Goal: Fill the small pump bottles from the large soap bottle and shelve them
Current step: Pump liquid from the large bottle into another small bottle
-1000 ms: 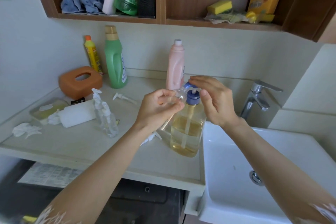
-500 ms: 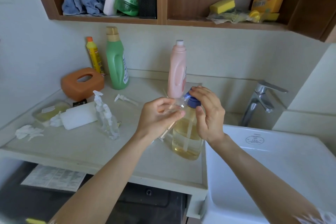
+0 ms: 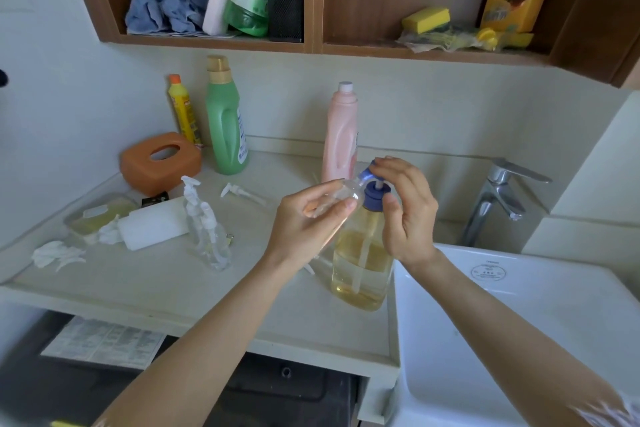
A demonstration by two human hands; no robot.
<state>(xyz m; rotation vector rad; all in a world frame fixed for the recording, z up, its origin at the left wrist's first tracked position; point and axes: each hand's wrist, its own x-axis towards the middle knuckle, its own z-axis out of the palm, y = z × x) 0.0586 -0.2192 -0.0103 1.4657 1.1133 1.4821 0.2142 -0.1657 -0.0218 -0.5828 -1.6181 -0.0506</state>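
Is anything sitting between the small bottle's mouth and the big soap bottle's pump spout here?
Nothing visible does. The left hand holds the small clear bottle tilted with its mouth right at the blue pump head of the large soap bottle; the right hand rests on the pump.

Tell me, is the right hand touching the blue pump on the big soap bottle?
Touching. In the head view the right hand has fingertips resting on the blue pump.

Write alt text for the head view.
A left hand tilts a small clear plastic bottle against the blue pump nozzle of a large clear bottle of yellow soap; the right hand rests on that pump, beside a white sink.
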